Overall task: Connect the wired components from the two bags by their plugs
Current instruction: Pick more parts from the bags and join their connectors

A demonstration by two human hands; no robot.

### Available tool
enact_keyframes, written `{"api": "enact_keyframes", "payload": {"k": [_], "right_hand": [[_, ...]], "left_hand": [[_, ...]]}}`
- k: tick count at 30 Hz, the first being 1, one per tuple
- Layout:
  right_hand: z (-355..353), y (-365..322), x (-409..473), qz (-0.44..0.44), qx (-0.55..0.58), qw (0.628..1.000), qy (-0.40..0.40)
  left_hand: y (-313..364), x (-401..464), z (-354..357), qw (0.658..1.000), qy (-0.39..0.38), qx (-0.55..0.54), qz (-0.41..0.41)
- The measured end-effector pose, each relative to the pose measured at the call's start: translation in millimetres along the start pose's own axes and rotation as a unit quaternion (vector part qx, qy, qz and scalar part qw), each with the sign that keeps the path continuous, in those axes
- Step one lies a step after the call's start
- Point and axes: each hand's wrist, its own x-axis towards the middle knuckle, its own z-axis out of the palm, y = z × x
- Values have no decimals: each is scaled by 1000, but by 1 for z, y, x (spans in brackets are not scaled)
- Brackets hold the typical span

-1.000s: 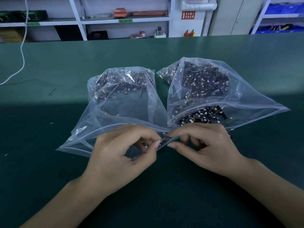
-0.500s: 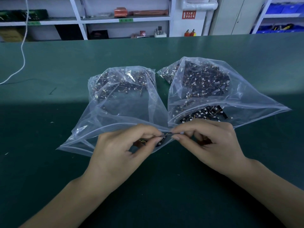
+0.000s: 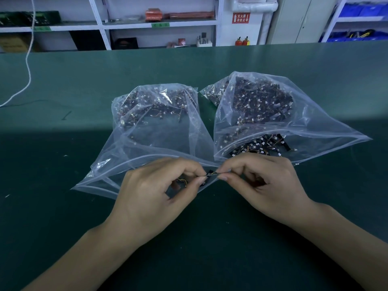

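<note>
1. Right now the left hand (image 3: 155, 198) pinches a small dark wired component with thin yellow leads (image 3: 183, 181), and the right hand (image 3: 266, 185) pinches its mating plug end (image 3: 212, 173), fingertips nearly touching.
2. Both sit just in front of the two clear zip-top plastic bags (image 3: 159, 131) (image 3: 279, 122) on the green bench mat (image 3: 63, 185).
3. Risk: the plugs are tiny, so a skewed push could bend pins or misseat.
4. Pulling on the leads could strain the wires.
</note>
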Motion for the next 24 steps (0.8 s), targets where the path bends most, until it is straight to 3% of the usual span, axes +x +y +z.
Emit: {"api": "enact_keyframes", "payload": {"k": [12, 17, 24], "right_hand": [[-2, 2, 0, -1, -16, 1000, -21], [-8, 11, 2, 45, 31, 998, -30], [-25, 35, 6, 117, -93, 989, 12]], "left_hand": [[-1, -1, -1, 1000, -14, 2, 6], [1, -2, 0, 1000, -1, 0, -7], [0, -2, -1, 1000, 15, -12, -11]]}}
